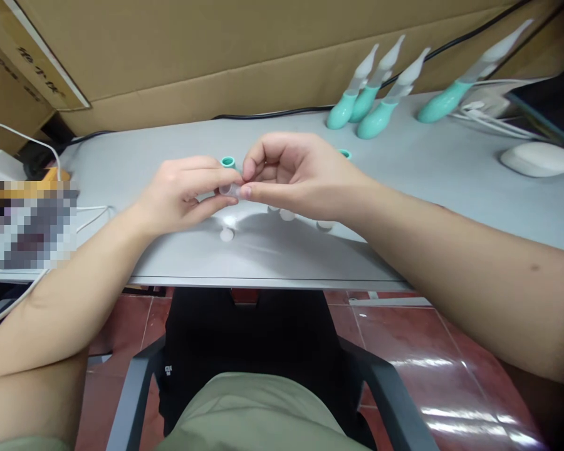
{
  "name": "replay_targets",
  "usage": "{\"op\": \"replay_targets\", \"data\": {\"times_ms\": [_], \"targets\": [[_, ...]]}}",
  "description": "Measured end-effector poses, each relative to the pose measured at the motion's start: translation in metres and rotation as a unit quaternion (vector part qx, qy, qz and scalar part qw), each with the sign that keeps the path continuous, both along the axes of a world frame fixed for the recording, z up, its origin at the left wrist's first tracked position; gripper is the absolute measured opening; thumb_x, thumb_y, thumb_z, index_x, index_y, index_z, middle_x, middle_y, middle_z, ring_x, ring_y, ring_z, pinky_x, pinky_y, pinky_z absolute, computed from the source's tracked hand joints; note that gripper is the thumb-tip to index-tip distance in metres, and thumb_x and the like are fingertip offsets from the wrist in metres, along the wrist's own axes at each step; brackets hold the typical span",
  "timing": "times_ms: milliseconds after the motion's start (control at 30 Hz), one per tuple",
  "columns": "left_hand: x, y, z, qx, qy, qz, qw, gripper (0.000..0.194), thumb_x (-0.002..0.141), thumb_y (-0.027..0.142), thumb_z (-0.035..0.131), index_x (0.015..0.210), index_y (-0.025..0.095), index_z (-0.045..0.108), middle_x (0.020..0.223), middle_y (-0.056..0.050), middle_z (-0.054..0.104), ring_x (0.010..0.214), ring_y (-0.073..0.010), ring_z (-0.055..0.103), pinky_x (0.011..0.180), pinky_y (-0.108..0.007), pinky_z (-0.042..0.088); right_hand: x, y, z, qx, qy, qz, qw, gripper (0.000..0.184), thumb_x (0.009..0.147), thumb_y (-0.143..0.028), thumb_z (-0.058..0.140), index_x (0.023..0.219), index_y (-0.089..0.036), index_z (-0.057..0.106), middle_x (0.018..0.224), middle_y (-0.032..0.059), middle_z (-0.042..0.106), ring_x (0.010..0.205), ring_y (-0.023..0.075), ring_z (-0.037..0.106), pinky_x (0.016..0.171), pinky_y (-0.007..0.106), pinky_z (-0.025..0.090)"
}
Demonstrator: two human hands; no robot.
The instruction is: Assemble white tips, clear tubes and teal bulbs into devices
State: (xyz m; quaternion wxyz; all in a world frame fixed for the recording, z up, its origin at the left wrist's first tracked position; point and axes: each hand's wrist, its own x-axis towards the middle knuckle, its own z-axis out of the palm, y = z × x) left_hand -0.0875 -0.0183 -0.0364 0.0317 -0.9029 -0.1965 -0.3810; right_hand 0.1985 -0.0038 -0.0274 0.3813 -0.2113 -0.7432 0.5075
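Note:
My left hand (188,191) holds a small clear plastic tube (228,189) between thumb and fingers. At the tube's right end, the thumb and forefinger of my right hand (296,175) close in a pinch on it, the other fingers curled. Just behind my left fingers stands a teal bulb (228,161) with an open round mouth. The rim of another teal bulb (345,153) shows behind my right wrist, mostly hidden. Below my hands lie several small white round pieces, among them one white disc (226,234) on the left and another white disc (326,225) partly under my right hand.
Several teal bulb aspirators with white tips (380,116) stand at the back right of the grey table (183,260). A white computer mouse (540,159) and cables lie at far right. A blurred-out object (37,225) and white wires are at left. A cardboard wall (169,56) closes the back.

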Motion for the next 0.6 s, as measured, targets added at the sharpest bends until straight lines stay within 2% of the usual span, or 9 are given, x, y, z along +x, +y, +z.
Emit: {"op": "replay_targets", "data": {"times_ms": [100,267,433,533,600], "targets": [[0.002,-0.004,0.004,0.025,-0.016,-0.024,0.999,0.015,0.126,0.043,0.082,0.132,0.035,0.093,0.103,-0.002,0.092,0.077,-0.0214,0.086,0.075,-0.036,0.069,0.0,-0.003,0.006,-0.023,0.008,0.039,0.999,0.033,0.096,-0.02,0.107,0.098,-0.026,0.075,0.099,0.0015,0.086,0.096,0.0195,0.081,0.08,0.03,0.067],[0.006,-0.006,0.009,0.06,-0.031,-0.061,0.996,0.012,0.125,0.034,0.085,0.136,0.032,0.09,0.109,-0.002,0.095,0.085,-0.0191,0.09,0.077,-0.031,0.07,0.001,-0.007,0.013,-0.043,0.017,0.046,0.998,0.045,0.091,-0.033,0.118,0.095,-0.024,0.074,0.092,0.0015,0.081,0.088,0.0189,0.076,0.071,0.029,0.062],[0.004,-0.002,0.006,0.106,-0.024,-0.084,0.991,0.018,0.126,0.04,0.085,0.141,0.03,0.09,0.104,-0.002,0.091,0.08,-0.0187,0.087,0.073,-0.031,0.069,0.0,-0.01,0.012,-0.053,0.008,0.05,0.997,0.052,0.089,-0.041,0.121,0.095,-0.025,0.071,0.094,0.0019,0.08,0.093,0.0219,0.08,0.074,0.031,0.068],[0.002,-0.005,0.007,0.034,-0.014,-0.037,0.999,0.014,0.125,0.045,0.086,0.133,0.037,0.094,0.103,-0.001,0.091,0.081,-0.0205,0.088,0.077,-0.035,0.071,-0.002,-0.01,0.008,-0.028,0.009,0.043,0.999,0.046,0.094,-0.038,0.116,0.095,-0.027,0.071,0.095,0.0021,0.081,0.096,0.0232,0.08,0.081,0.034,0.073],[0.003,-0.011,0.011,-0.027,-0.01,0.005,1.0,0.018,0.125,0.052,0.085,0.125,0.038,0.095,0.1,-0.002,0.091,0.081,-0.0222,0.088,0.079,-0.039,0.071,-0.003,-0.009,0.007,-0.015,0.015,0.038,0.999,0.041,0.097,-0.033,0.112,0.098,-0.029,0.071,0.101,0.003,0.083,0.101,0.0245,0.082,0.086,0.036,0.075]]}}
